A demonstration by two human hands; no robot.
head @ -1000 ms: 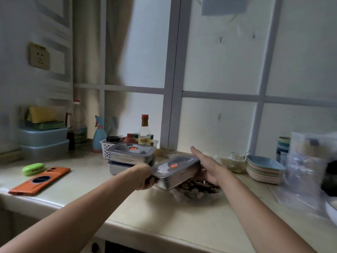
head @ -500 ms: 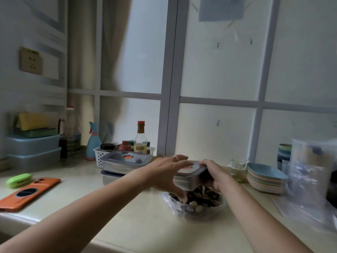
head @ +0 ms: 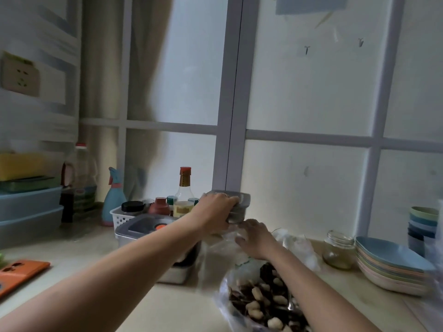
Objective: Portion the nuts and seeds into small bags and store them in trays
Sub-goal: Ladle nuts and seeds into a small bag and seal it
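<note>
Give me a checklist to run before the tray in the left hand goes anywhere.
1. Left hand grips the steel tray, held off the counter: ok.
2. Tray lid fully seated: cannot tell, since the fingers cover it and the picture is blurred.
3. Right hand rests on the clear bags: ok. Whether it grips one: cannot tell.
4. Bag of nuts sits on the counter under the right forearm, with nothing spilled in view: ok.
5. Tray stack is free on top, but the left forearm crosses above it: ok.
6. Glass jar stands apart from both hands: ok.
</note>
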